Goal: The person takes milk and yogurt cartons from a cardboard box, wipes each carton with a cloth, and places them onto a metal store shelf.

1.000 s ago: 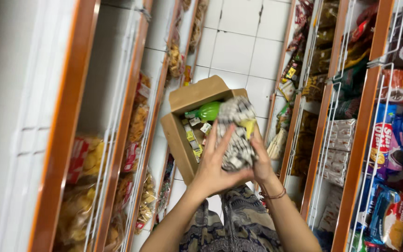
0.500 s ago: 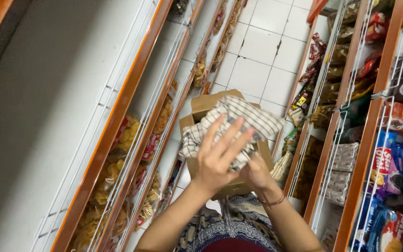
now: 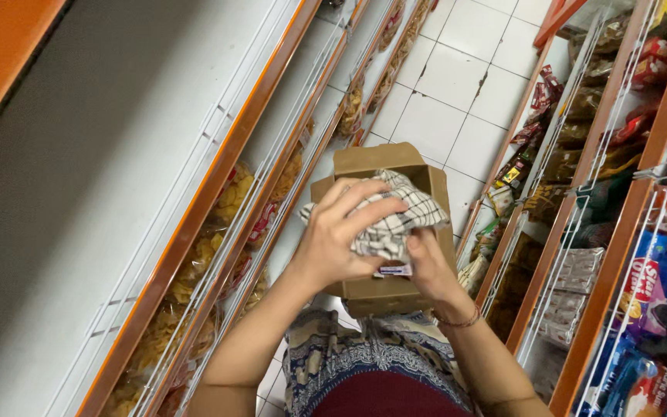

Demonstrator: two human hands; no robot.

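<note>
My left hand (image 3: 337,232) is closed over a bunched white cloth with a dark check pattern (image 3: 399,220), holding it above an open brown cardboard box (image 3: 372,166). My right hand (image 3: 426,266) grips the same cloth from below and the near side, a thin bracelet on its wrist. The box stands on the white tiled floor in the aisle below my hands; the cloth and hands hide what is inside it.
Orange-edged shelves with white wire fronts run along both sides. The left rack (image 3: 218,224) holds bags of yellow snacks; the right rack (image 3: 580,232) holds coloured packets, biscuits and dark bags. White floor tiles (image 3: 457,69) stretch beyond the box.
The view has tilted left and down, so the upper left shelf fills more of it. My hands have bunched the cloth tighter and lowered it over the box.
</note>
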